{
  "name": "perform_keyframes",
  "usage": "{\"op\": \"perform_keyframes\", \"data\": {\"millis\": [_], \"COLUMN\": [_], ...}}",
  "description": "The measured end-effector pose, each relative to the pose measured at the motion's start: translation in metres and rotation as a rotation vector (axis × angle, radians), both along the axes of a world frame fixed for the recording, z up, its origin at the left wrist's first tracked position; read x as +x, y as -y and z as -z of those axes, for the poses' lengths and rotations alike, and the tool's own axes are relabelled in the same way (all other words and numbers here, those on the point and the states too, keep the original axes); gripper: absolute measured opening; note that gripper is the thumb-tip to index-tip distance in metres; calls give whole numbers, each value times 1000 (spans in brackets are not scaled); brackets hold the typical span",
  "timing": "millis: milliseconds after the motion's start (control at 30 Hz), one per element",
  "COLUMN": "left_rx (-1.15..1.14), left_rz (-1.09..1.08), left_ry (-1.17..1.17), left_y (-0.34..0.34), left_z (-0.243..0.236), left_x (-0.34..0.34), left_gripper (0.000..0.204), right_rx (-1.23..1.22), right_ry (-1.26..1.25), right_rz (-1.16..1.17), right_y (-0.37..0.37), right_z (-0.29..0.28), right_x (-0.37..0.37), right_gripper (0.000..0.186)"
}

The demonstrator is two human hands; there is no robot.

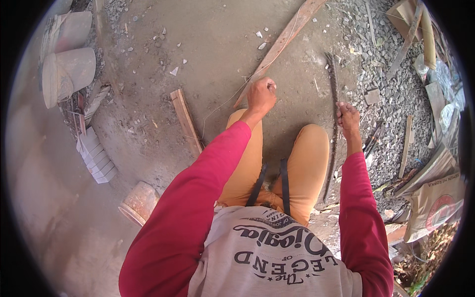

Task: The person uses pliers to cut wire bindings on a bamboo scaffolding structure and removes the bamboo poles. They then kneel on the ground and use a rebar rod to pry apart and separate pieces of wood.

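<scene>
My left hand [261, 97] is closed, fingers curled, above the near end of a long reddish-brown wooden plank [284, 42]. A thin pale string [221, 105] runs along the plank and past this hand toward a short wooden board [185, 118]; whether the fingers pinch it is unclear. To the right, my right hand [349, 119] has its fingers closed at a long, dark, ribbed rod [333, 81], which looks like a steel bar. The rod stretches from beyond the hand back beside my right knee.
Grey gravel [361, 64] lies at right with wood scraps, clear plastic [447, 94] and a paper sack [435, 205]. At left are pale buckets [74, 72], a stack of white blocks [96, 157] and a dirty bucket [140, 200]. White chips dot the dirt floor [213, 49].
</scene>
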State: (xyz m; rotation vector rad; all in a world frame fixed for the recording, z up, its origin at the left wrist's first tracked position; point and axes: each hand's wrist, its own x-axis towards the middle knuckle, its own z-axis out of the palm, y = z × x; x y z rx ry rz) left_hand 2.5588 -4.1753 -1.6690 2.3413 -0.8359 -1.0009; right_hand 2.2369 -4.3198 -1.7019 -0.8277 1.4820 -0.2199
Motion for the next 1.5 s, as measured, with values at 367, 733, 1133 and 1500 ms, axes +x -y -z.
{"op": "perform_keyframes", "data": {"millis": [367,733,1133,1500], "left_rx": [578,467,-276,-125], "left_rz": [-299,-452,-599,-714], "left_ry": [89,-563,-82,275], "left_y": [-161,-275,-207,-205], "left_z": [24,20,-89,42], "left_x": [86,84,196,214], "left_gripper": [88,46,36,41], "right_rx": [-714,-351,-416,-252], "right_ry": [-836,-216,-265,-102], "right_rz": [-393,-315,-324,-553], "right_y": [23,-47,-68,-70], "right_z": [-2,-33,-42,-7], "right_x": [-46,63,26,189], "right_gripper": [42,39,37,29]}}
